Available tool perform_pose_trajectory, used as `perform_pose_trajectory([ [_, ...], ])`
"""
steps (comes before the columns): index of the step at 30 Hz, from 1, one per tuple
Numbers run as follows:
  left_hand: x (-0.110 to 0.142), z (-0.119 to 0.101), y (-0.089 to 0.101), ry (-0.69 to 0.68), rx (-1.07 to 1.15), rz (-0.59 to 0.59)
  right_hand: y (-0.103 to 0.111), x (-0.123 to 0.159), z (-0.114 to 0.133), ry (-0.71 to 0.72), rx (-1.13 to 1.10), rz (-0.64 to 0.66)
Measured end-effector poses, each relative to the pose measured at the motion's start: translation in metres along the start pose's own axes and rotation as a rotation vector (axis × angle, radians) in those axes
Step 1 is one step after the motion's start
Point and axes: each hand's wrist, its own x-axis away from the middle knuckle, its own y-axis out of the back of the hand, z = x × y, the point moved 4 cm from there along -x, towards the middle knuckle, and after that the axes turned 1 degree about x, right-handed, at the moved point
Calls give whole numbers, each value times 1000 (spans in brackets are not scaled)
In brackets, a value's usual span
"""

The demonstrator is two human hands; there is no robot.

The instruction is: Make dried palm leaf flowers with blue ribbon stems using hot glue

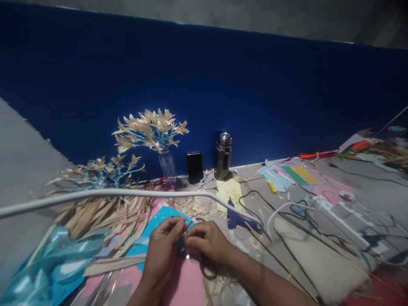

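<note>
My left hand (163,243) and my right hand (211,243) meet at the middle front, fingertips almost touching. Both are closed in a pinch around something small that I cannot make out. A dark loop (208,274), perhaps a scissor handle, shows just below my right hand. Under the hands lie a blue sheet (162,216) and a pink sheet (186,284). A blue glue gun (234,219) rests on the table to the right of my hands. Left of them spread dry, tan husk strips (117,216) and shiny light-blue ribbon (57,255).
A white tube (127,192) crosses in front of the view. Behind stand pale husk flowers (153,127) in a clear vase (168,168), a phone (194,168) and a dark flask (224,155). Rightward lie coloured paper (299,174), cables, a power strip (341,221) and folded cloth (321,259).
</note>
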Motion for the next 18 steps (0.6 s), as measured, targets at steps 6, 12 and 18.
perform_pose_trajectory([
  [6, -11, -5, 35, -148, -231, -54, 48, -2, 30, 56, 104, -265],
  [12, -5, 19, 63, 9, -290, 4, 106, 28, 59, 71, 248, -386],
  [18, 7, 39, 76, -9, -378, 13, 85, 54, 16, -88, 412, -95],
])
